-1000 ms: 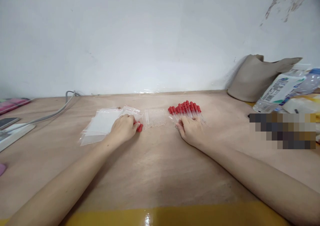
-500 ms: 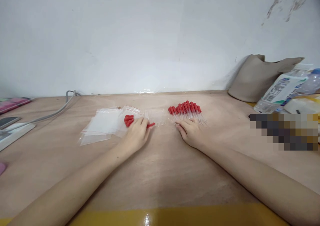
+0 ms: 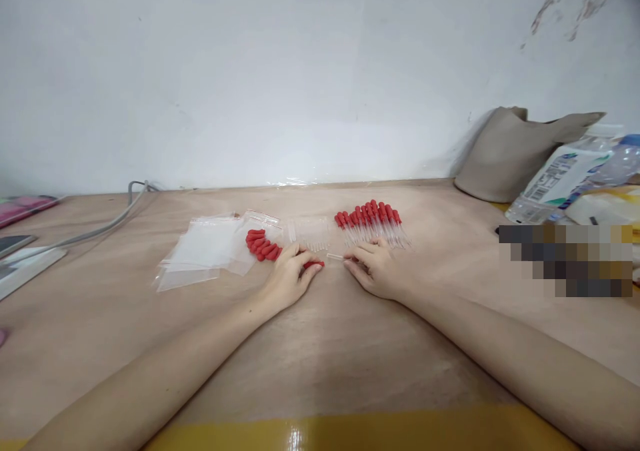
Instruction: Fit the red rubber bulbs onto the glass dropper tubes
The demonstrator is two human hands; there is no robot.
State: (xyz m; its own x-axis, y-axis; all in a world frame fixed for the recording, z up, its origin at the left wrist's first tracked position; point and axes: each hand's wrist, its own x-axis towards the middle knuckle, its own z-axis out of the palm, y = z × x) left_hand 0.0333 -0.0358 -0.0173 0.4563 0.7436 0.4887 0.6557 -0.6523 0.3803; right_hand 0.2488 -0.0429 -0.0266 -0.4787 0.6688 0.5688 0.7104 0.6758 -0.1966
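Observation:
Between the fingers of my left hand is a red rubber dropper bulb, its end pointing right. My right hand pinches a clear dropper tube, whose end points left at the bulb with a small gap between them. Loose red bulbs lie in a cluster just behind my left hand. A row of clear tubes rests on the table beyond the gap between my hands. Past my right hand lie several droppers with red bulbs on clear tubes, side by side.
Clear zip bags lie overlapped at the left. A grey cable runs to a white device at the table's left edge. At the right, a grey-brown pouch and a labelled plastic bottle lean near the wall.
My left hand has moved right and a little nearer, carrying the red bulb away from the cluster. The clear tube in my right hand now shows plainly, facing the bulb.

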